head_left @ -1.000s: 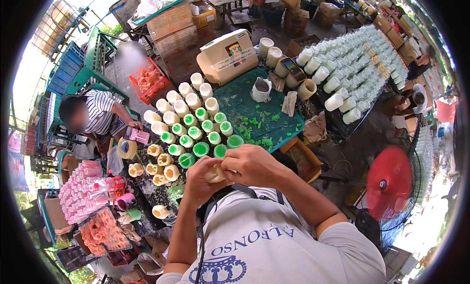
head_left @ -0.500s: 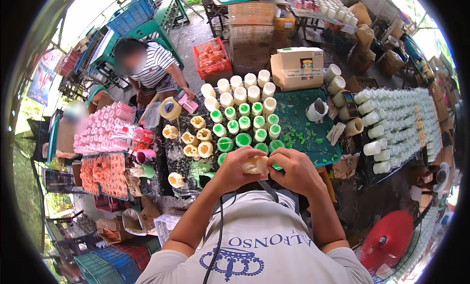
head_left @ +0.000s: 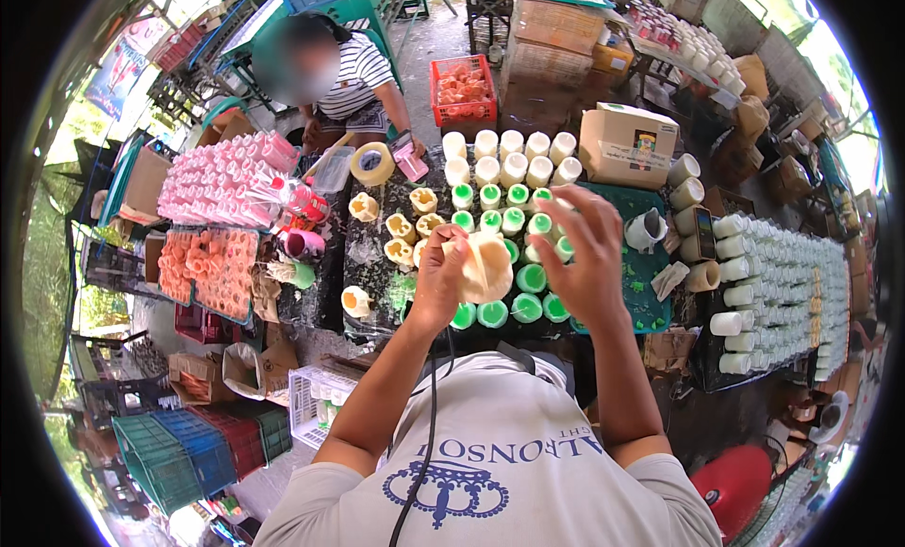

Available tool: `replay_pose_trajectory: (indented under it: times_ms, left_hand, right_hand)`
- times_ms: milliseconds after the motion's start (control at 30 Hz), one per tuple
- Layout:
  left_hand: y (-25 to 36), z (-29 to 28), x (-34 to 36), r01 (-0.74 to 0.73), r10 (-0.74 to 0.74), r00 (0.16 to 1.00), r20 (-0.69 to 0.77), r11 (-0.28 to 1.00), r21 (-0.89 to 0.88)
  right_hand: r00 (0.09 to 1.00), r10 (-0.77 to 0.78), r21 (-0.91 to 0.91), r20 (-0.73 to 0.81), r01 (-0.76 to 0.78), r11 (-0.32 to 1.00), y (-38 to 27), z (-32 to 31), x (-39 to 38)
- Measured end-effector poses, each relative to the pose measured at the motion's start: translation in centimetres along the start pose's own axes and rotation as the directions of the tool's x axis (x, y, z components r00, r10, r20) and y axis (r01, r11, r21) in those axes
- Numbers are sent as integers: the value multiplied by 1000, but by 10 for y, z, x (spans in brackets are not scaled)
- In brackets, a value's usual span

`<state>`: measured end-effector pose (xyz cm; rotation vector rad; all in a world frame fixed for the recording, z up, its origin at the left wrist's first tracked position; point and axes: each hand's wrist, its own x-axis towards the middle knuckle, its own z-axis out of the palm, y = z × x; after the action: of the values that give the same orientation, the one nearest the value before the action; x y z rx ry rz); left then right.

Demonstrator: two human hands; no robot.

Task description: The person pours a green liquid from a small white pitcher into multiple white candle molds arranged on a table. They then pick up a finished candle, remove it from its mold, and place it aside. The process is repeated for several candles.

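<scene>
My left hand (head_left: 441,275) pinches a cream-coloured, rounded piece (head_left: 488,269) that looks like a thin wax or rubber shell, with a ridge facing up. To its right, my right hand (head_left: 586,255) is raised with the fingers spread and nothing in them. Below and beyond both hands stand rows of white cups with green filling (head_left: 530,279), partly hidden by the hands. Several hollow cream pieces with notched rims (head_left: 400,228) stand on the black table left of my left hand.
White cylinders (head_left: 512,143) stand behind the green-filled cups, near a cardboard box (head_left: 629,146). A white pitcher (head_left: 646,230) rests on a green board (head_left: 613,198). Pink pieces (head_left: 219,181) crowd the left side. Across the table a seated person (head_left: 353,75) holds a pink item.
My right hand has come off the cream piece, moved up and right, and spread its fingers. The piece is now turned, with more of it showing in my left hand. The view has shifted.
</scene>
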<state>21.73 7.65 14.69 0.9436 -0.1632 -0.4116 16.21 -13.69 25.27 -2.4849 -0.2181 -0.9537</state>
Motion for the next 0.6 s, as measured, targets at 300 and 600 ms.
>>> replay_pose_trajectory:
  times_ms: [300, 600]
  left_hand:
    - [5, -15, 4, 141, -443, 865, -237, 667, -731]
    - [-5, -16, 0, 285, -356, 933, 62, 620, -731]
  right_hand:
    - [964, 139, 216, 226, -189, 958, -28, 37, -11]
    - [986, -7, -29, 165, 12, 1000, -57, 88, -24]
